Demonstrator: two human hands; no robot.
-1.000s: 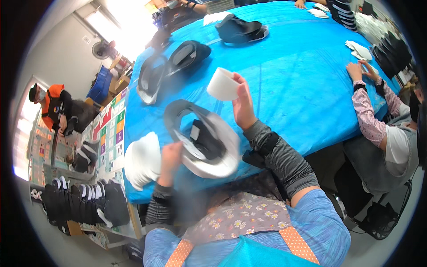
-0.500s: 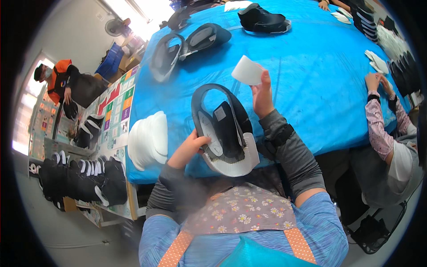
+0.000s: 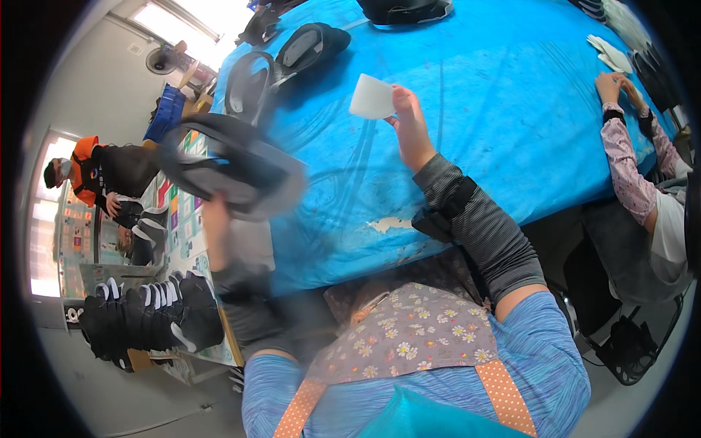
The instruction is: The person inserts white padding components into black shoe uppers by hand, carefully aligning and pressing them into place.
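Note:
My left hand grips a black-and-grey shoe upper and lifts it over the left edge of the blue-covered table; both are smeared by motion. In my right hand, a small white curved piece of sheet material is pinched between thumb and fingers, raised above the table. A stack of similar white pieces lies at the table's near left corner, partly hidden behind my left hand and the upper.
More uppers lie at the far left, and a black one at the far edge. Black uppers with white parts fill a side table. A co-worker's hands rest at right near white pieces; a person in orange stands left.
My left hand has swung the shoe upper up and left, away from in front of me. My right hand still holds the white piece, slightly farther left and higher in view. The view has shifted.

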